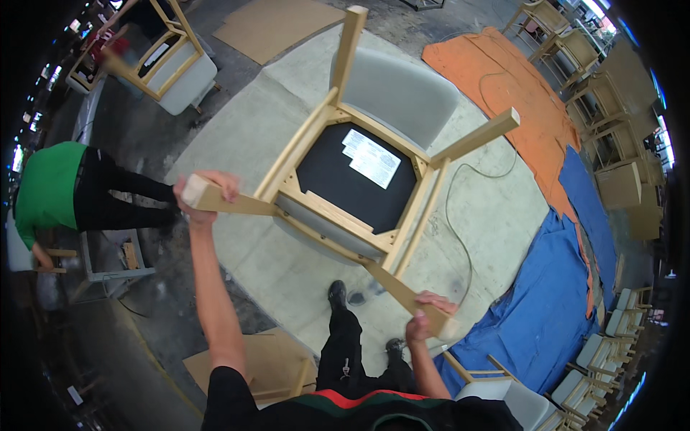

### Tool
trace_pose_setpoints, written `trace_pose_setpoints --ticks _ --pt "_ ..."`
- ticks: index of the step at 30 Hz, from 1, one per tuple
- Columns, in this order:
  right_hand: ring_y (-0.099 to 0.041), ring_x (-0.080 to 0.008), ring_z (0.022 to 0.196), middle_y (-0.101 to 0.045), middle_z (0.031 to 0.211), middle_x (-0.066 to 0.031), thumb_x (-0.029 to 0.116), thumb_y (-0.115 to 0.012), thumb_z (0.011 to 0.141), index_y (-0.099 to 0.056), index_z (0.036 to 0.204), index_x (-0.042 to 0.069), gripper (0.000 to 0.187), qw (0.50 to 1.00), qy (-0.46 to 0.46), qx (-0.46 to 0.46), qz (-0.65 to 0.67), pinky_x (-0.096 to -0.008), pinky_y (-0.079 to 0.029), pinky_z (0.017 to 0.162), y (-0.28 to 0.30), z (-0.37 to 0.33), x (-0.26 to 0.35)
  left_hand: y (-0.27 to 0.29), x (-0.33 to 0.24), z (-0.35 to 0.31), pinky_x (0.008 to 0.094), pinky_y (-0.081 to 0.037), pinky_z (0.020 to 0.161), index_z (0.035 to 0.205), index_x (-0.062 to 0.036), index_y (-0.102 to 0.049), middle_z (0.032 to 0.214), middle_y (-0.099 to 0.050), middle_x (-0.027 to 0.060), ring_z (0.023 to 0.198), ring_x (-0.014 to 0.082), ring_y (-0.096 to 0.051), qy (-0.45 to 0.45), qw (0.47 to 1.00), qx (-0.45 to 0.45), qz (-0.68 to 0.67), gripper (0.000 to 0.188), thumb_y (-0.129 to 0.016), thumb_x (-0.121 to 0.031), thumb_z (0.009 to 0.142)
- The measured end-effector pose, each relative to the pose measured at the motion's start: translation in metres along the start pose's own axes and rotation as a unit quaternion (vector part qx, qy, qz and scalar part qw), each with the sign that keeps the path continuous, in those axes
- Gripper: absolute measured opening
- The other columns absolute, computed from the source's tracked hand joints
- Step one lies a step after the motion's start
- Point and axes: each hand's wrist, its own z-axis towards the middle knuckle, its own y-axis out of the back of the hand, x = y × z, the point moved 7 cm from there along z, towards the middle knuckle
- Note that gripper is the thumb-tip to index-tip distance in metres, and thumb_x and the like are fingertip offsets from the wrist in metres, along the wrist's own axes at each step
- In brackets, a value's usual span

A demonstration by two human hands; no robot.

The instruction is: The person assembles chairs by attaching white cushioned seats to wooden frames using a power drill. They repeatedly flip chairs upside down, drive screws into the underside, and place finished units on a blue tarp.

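Note:
An upturned wooden chair with light grey upholstery is in front of me, its four-legged frame pointing up. Its underside has a black cloth panel with white paper labels on it. My left hand is wrapped round the end of the near left leg. The near right leg is gripped by my right hand, close to its tip. The grey backrest shows beyond the seat, toward the far side.
The chair is over a pale sheet crossed by a thin cable. Orange and blue tarps lie on the right, with several chairs beyond. A person in green bends at the left. Another chair is upturned at upper left.

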Motion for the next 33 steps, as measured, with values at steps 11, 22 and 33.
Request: trace_pose_setpoints --ticks 11,22,33 --pt "-0.063 -0.0219 0.065 -0.063 0.072 -0.0108 0.017 -0.069 0.074 -0.053 0.087 0.000 0.026 0.983 0.088 0.087 -0.134 -0.0307 -0.051 0.063 0.003 0.025 -0.029 0.042 0.055 -0.085 0.0368 -0.038 0.052 0.059 0.0025 -0.052 0.052 -0.049 0.0142 0.049 0.0270 -0.044 0.026 0.989 -0.123 -0.084 0.077 -0.024 -0.061 0.091" --pt "-0.061 -0.0167 0.067 -0.064 0.073 -0.0080 0.016 -0.068 0.074 -0.056 0.084 0.000 0.022 0.995 0.040 0.007 -0.094 -0.0291 -0.049 0.065 -0.044 0.024 -0.003 0.082 0.046 -0.044 0.0382 -0.042 0.050 0.062 -0.0028 -0.051 0.052 -0.052 0.0162 0.045 0.0294 -0.047 0.045 0.971 -0.195 -0.131 0.067 -0.029 -0.058 0.093" --pt "-0.063 -0.0211 0.069 -0.063 0.076 -0.0090 0.010 -0.072 0.073 -0.058 0.088 0.004 0.022 0.986 0.114 0.059 -0.103 -0.0313 -0.050 0.064 -0.064 -0.035 0.015 0.141 0.056 -0.067 0.0357 -0.044 0.053 0.064 -0.0085 -0.053 0.054 -0.051 0.0088 0.051 0.0248 -0.051 0.021 0.951 -0.276 -0.136 0.063 -0.032 -0.060 0.094"
